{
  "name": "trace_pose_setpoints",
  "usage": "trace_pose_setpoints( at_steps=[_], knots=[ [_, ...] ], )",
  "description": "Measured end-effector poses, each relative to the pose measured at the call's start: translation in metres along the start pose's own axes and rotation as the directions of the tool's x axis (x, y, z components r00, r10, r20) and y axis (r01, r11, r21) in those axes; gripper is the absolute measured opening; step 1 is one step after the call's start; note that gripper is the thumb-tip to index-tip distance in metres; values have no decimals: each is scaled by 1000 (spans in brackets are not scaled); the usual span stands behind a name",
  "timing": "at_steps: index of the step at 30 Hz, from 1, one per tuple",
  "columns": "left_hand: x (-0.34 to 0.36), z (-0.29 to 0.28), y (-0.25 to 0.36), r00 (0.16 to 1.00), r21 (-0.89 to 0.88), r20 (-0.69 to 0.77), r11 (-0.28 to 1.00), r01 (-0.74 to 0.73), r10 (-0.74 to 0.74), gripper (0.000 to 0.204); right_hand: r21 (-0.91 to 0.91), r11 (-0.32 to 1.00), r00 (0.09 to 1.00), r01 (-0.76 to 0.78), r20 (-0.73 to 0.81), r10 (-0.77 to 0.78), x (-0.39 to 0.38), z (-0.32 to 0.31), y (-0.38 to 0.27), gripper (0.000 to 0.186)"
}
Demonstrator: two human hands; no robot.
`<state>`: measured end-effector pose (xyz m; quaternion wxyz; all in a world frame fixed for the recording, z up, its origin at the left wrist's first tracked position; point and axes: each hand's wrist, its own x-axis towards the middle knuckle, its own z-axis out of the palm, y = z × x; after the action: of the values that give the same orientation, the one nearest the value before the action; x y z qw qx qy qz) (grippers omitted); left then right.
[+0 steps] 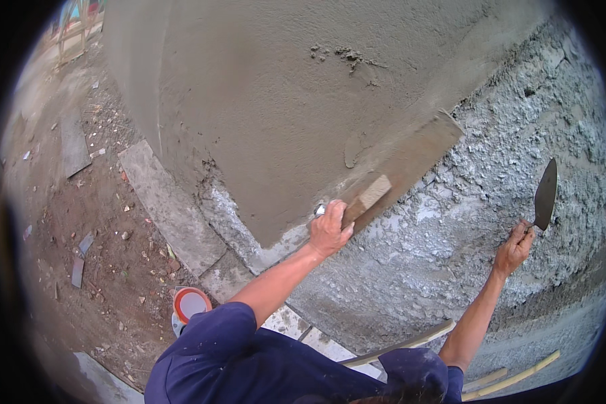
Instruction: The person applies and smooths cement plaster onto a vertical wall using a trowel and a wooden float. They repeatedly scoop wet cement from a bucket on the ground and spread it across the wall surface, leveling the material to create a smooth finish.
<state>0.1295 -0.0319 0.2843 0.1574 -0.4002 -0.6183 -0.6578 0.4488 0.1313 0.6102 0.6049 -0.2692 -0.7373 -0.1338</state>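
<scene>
My left hand (330,229) grips a long wooden float (427,151) by its handle block, with the board lying diagonally along the edge of the smooth wet mortar surface (252,128). My right hand (516,246) holds a pointed steel trowel (547,192) by its handle, blade raised over the rough, pitted grey mortar (424,269) on the right. The smooth layer has a ragged patch near its upper middle and exposed rough material at its lower left edge.
Pale slabs (165,202) border the mortar, with dirt and rubble (101,262) to the left. A red-rimmed bucket of whitish contents (192,303) stands beside my left arm. Wooden strips (421,335) lie at the lower right, and a wooden frame (71,37) stands in the far upper left.
</scene>
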Motion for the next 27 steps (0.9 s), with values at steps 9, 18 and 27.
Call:
trace_pose_setpoints(
  at_steps=[9, 18, 27],
  knots=[
    [188, -35, 42, 979, -94, -172, 991, 96, -111, 61, 244, 969, 999, -29, 28, 23, 0, -3, 26, 32],
    [33, 16, 32, 974, -286, -86, 942, 176, -208, 65, 296, 953, 997, -71, 51, 58, 3, -1, 22, 28],
    [171, -58, -46, 903, -452, -240, 864, 222, -357, 53, 350, 935, 998, -48, 57, 30, 5, 1, 35, 29]
  ],
)
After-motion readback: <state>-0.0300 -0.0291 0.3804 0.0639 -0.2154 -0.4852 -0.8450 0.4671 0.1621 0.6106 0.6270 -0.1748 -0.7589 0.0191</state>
